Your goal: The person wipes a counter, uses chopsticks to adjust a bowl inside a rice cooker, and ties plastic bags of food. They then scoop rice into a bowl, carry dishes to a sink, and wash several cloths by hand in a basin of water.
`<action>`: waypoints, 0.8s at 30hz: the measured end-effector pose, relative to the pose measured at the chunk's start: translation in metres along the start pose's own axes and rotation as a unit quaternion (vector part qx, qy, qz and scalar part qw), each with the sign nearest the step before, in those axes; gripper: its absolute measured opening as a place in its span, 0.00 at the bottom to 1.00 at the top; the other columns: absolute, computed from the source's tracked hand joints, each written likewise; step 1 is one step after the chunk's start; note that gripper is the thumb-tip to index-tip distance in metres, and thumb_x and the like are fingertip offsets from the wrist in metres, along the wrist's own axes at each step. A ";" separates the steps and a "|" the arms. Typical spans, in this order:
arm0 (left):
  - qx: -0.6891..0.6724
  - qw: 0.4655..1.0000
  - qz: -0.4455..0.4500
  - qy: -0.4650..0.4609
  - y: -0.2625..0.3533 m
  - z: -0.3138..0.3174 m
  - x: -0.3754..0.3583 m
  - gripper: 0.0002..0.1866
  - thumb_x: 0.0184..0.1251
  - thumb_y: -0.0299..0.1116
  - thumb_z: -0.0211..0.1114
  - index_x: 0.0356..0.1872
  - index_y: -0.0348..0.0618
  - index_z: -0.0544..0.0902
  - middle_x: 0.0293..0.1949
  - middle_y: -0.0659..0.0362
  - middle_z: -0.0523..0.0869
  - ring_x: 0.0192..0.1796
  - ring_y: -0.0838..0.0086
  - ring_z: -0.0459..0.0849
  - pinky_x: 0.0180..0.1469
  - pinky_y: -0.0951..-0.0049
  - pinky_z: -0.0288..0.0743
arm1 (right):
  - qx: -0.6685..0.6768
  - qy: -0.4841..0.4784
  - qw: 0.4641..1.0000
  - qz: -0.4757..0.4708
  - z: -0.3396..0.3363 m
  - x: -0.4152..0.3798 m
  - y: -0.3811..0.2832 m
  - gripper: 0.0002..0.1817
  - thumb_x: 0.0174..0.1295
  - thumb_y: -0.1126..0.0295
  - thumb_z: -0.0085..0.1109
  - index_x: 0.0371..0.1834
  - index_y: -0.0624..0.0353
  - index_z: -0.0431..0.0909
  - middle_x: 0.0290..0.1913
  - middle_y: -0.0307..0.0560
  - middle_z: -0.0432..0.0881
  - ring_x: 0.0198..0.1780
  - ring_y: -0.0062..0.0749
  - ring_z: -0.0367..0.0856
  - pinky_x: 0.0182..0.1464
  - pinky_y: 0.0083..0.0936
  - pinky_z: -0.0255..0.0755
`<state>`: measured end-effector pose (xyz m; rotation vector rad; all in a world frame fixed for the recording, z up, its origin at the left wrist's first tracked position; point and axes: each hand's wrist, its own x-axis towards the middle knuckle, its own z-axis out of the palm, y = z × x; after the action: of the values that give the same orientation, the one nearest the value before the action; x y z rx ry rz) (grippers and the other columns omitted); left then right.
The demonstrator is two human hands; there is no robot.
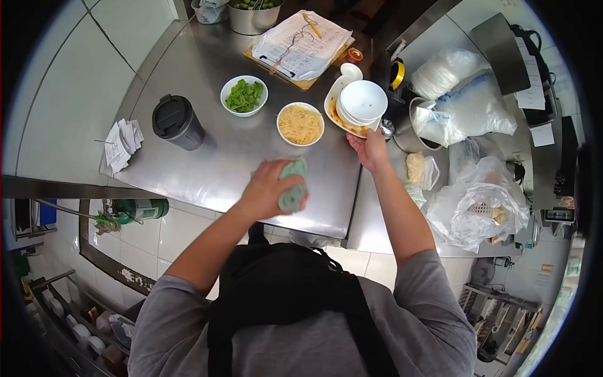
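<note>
My left hand [265, 191] is closed around a pale green cloth [293, 186] above the front of the steel counter. With my right hand [369, 149] I grip the near edge of a stained white dish [333, 100]. Several small white bowls [363, 100] sit stacked in that dish, and a white spoon [352, 71] shows at its far end. Between my hands and farther back stands a white bowl of pale yellow shreds [300, 124]. Left of it is another white bowl, filled with chopped green leaves [244, 96].
A dark lidded tumbler [178, 122] and spiked paper slips [124, 146] stand at the left. Behind are a clipboard with papers [300, 45], a metal pot [254, 19] and a small red sauce cup [355, 55]. Plastic bags [480, 204] crowd the right side.
</note>
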<state>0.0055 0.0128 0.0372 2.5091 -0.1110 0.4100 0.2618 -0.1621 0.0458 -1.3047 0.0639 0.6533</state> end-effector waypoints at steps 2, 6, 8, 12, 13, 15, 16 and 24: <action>0.004 0.999 -0.024 -0.031 0.033 0.004 -0.007 0.38 0.34 0.44 0.81 0.55 0.61 0.77 0.64 0.48 0.67 0.66 0.45 0.66 0.63 0.34 0.60 | -0.007 -0.015 1.000 0.000 -0.015 -0.017 -0.012 0.22 0.62 0.78 0.34 0.62 0.58 0.58 0.46 0.54 0.79 0.36 0.34 0.82 0.39 0.29 0.80; 0.012 0.992 -0.060 -0.113 0.087 0.027 -0.011 0.48 0.26 0.49 0.83 0.60 0.64 0.74 0.70 0.50 0.58 0.72 0.44 0.56 0.64 0.26 0.50 | -0.037 -0.061 0.997 0.018 -0.055 -0.056 -0.026 0.19 0.66 0.75 0.37 0.60 0.63 0.62 0.46 0.55 0.80 0.35 0.38 0.84 0.40 0.33 0.81; 0.031 0.992 -0.060 -0.106 0.113 0.042 -0.006 0.42 0.30 0.48 0.82 0.57 0.62 0.76 0.68 0.49 0.62 0.70 0.44 0.59 0.62 0.26 0.53 | -0.007 -0.108 0.991 0.077 -0.082 -0.072 -0.025 0.18 0.66 0.72 0.40 0.60 0.60 0.65 0.47 0.53 0.81 0.36 0.37 0.84 0.41 0.34 0.81; 0.065 0.998 0.012 0.001 0.145 0.077 0.005 0.31 0.33 0.39 0.80 0.46 0.52 0.80 0.58 0.43 0.73 0.60 0.44 0.72 0.58 0.42 0.65 | 0.005 -0.091 0.994 0.056 -0.103 -0.145 -0.048 0.24 0.64 0.70 0.45 0.65 0.52 0.59 0.42 0.49 0.80 0.32 0.31 0.83 0.38 0.30 0.82; 0.062 0.998 0.032 0.001 0.147 0.088 0.002 0.31 0.33 0.39 0.80 0.46 0.52 0.80 0.58 0.43 0.73 0.60 0.44 0.72 0.58 0.42 0.65 | 0.010 -0.078 0.996 0.039 -0.119 -0.158 -0.053 0.24 0.64 0.70 0.45 0.65 0.52 0.59 0.42 0.49 0.80 0.32 0.31 0.83 0.38 0.30 0.82; 0.029 0.997 0.073 0.025 0.145 0.106 -0.003 0.26 0.35 0.38 0.77 0.42 0.54 0.82 0.57 0.45 0.75 0.57 0.45 0.75 0.58 0.46 0.68 | 0.005 -0.116 0.991 0.070 -0.139 -0.178 -0.055 0.27 0.64 0.71 0.44 0.68 0.50 0.54 0.42 0.48 0.79 0.32 0.30 0.83 0.36 0.28 0.81; 0.030 0.996 0.082 0.027 0.147 0.112 -0.003 0.26 0.35 0.38 0.77 0.42 0.54 0.82 0.57 0.45 0.75 0.57 0.45 0.75 0.58 0.46 0.68 | 0.007 -0.114 0.992 0.060 -0.149 -0.188 -0.056 0.27 0.64 0.71 0.44 0.68 0.50 0.54 0.42 0.48 0.79 0.32 0.30 0.83 0.36 0.28 0.81; 0.103 0.987 -0.027 0.118 0.113 0.099 0.002 0.17 0.45 0.34 0.71 0.41 0.51 0.82 0.49 0.45 0.78 0.50 0.48 0.78 0.51 0.55 0.73 | -0.006 -0.046 0.998 0.052 -0.177 -0.259 0.004 0.28 0.69 0.71 0.38 0.72 0.54 0.49 0.51 0.52 0.76 0.32 0.30 0.82 0.33 0.24 0.82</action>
<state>0.0146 -0.1361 0.0219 2.6343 0.0970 0.7238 0.1021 -0.4278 0.0948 -1.2882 0.0533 0.8026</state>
